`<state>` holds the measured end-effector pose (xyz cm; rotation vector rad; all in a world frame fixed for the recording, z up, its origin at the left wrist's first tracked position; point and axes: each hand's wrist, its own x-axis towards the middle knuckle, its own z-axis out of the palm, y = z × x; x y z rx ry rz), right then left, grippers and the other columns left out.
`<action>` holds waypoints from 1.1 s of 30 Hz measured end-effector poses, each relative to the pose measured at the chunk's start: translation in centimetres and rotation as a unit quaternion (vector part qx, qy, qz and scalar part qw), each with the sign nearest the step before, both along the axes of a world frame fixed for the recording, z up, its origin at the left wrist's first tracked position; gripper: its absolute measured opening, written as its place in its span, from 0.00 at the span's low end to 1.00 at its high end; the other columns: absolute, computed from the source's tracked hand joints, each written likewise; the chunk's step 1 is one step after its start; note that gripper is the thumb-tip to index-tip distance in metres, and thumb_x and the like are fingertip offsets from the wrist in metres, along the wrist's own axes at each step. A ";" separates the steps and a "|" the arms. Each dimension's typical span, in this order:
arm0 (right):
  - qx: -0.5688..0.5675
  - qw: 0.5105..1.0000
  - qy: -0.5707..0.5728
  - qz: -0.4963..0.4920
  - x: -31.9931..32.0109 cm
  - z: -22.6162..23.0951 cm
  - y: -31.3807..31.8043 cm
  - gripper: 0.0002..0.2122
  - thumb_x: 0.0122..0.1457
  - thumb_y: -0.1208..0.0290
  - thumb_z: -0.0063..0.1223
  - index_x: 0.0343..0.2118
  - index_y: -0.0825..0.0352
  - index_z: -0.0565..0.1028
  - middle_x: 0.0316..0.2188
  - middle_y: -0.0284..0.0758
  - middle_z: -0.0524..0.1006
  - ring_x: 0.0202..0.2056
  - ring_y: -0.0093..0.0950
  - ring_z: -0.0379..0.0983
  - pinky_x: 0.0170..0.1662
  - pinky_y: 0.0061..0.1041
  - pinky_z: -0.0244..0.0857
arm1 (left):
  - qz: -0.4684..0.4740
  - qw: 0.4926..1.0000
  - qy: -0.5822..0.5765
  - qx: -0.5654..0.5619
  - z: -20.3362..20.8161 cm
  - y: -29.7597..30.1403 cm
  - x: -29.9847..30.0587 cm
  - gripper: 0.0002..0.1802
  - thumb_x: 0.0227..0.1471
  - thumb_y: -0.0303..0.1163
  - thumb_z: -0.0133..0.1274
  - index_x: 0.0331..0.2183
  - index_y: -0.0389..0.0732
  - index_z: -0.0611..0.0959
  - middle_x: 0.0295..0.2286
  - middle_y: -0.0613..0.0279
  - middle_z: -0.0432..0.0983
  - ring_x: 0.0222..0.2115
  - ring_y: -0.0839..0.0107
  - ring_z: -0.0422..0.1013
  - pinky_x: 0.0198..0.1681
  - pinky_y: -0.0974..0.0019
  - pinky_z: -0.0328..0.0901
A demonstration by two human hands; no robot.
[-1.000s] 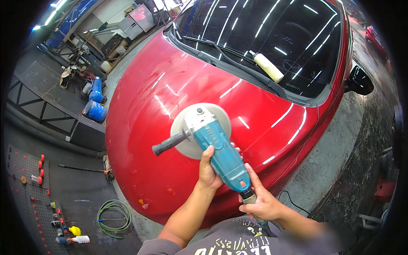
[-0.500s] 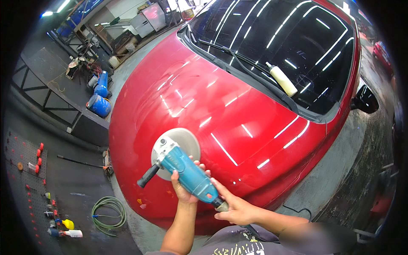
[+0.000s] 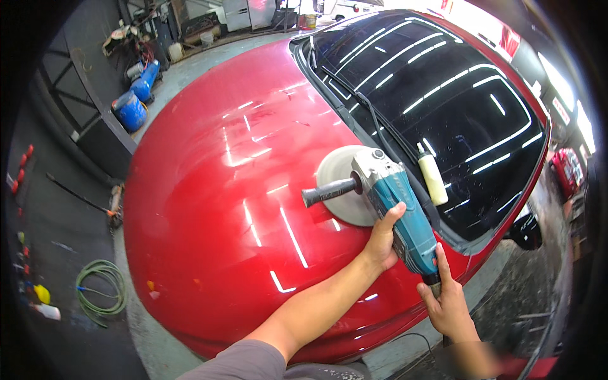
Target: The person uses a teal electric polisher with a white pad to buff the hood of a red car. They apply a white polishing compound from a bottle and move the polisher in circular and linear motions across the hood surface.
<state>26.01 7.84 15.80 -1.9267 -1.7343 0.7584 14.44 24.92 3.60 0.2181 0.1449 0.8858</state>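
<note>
A teal and grey power polisher (image 3: 396,202) rests with its round white pad (image 3: 339,183) flat on the glossy red car bonnet (image 3: 240,190), near the base of the windscreen. My left hand (image 3: 382,239) grips the middle of the polisher's body. My right hand (image 3: 446,301) holds its rear end where the cord leaves. The black side handle (image 3: 326,190) sticks out to the left, with no hand on it.
A pale cylindrical bottle (image 3: 432,177) lies at the foot of the dark windscreen (image 3: 443,107). On the floor at the left are a coiled green hose (image 3: 101,288), blue drums (image 3: 130,107), a long-handled tool (image 3: 82,199) and small red and yellow items.
The polisher has travelled from the bonnet's front left edge up and to the right toward the windscreen, both hands staying on it. The view has swung with it.
</note>
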 end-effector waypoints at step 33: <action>0.065 0.990 -0.092 0.087 -0.2 0.2 23.9 0.40 0.70 0.71 0.59 0.80 0.58 0.51 0.63 0.60 0.73 0.66 0.53 0.72 0.68 0.40 0.64 | 0.147 0.985 0.020 0.091 0.5 23.1 -2.2 0.27 0.62 0.55 0.63 0.49 0.44 0.80 0.39 0.63 0.81 0.39 0.67 0.80 0.48 0.56 0.77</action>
